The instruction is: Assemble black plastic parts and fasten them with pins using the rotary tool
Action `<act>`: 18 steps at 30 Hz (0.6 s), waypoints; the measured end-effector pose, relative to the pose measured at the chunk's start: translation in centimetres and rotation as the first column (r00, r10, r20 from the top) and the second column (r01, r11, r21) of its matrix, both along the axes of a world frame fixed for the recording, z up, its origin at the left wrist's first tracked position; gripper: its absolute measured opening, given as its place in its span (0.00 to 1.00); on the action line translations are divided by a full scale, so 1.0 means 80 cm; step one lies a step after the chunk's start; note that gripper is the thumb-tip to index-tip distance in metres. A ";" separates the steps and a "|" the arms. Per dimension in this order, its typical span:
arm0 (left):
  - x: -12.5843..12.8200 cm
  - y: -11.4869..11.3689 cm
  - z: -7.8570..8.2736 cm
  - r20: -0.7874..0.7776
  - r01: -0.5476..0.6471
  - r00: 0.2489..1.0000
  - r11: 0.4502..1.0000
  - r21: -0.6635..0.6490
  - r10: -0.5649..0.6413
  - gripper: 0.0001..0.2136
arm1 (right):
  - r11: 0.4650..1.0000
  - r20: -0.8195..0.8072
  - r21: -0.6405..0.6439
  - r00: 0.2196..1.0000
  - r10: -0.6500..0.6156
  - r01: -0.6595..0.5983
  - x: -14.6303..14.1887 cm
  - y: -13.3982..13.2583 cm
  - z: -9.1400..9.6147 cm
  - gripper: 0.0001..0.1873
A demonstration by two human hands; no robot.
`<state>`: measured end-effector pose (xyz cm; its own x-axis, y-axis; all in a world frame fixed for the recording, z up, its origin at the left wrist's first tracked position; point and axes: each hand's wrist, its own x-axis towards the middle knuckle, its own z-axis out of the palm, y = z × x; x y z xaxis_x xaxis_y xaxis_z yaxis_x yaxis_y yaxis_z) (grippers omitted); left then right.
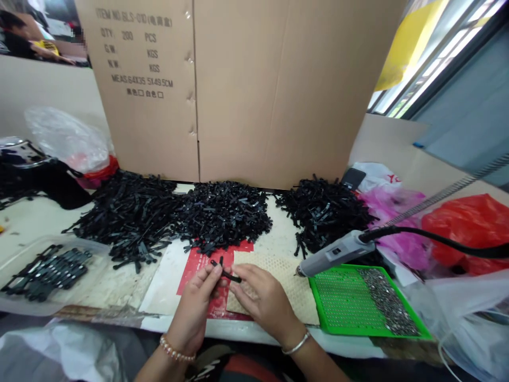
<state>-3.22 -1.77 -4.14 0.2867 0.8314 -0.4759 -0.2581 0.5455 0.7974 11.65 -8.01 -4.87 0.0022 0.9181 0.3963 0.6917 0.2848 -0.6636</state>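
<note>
Between my two hands is a small black plastic piece (229, 275) with short arms, held above a red sheet (190, 270) and a beige textured mat (274, 260). My left hand (201, 294) pinches its left end between thumb and fingers. The fingertips of my right hand (262, 297) close on its right end. Just beyond my hands lies a heap of small black parts (228, 212). A grey electric screwdriver (336, 252) hangs to the right of my right hand, its tip near the edge of a green tray (324, 313) that holds many small metal screws.
More black parts are heaped at the left (131, 212) and right (326, 209). A clear plastic box (95, 246) with rows of black pieces stands at the left. Behind rises a large cardboard box (278, 95). Plastic bags (469, 228) crowd the right side. Another person (19, 40) sits far left.
</note>
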 end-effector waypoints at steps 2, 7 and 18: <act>-0.024 0.014 0.002 -0.040 -0.105 0.993 0.993 0.049 0.107 0.20 | 0.999 -0.101 -0.021 0.994 0.031 -0.033 0.002 0.023 0.000 0.12; -0.100 0.040 0.006 -0.173 -0.293 0.937 0.953 0.082 0.303 0.25 | 0.981 0.149 -0.088 0.971 0.185 -0.173 -0.027 0.114 -0.013 0.10; -0.128 0.042 -0.048 -0.205 -0.191 0.951 0.962 0.196 0.231 0.27 | 0.963 0.715 -0.048 0.664 0.219 -0.265 -0.078 0.206 -0.060 0.10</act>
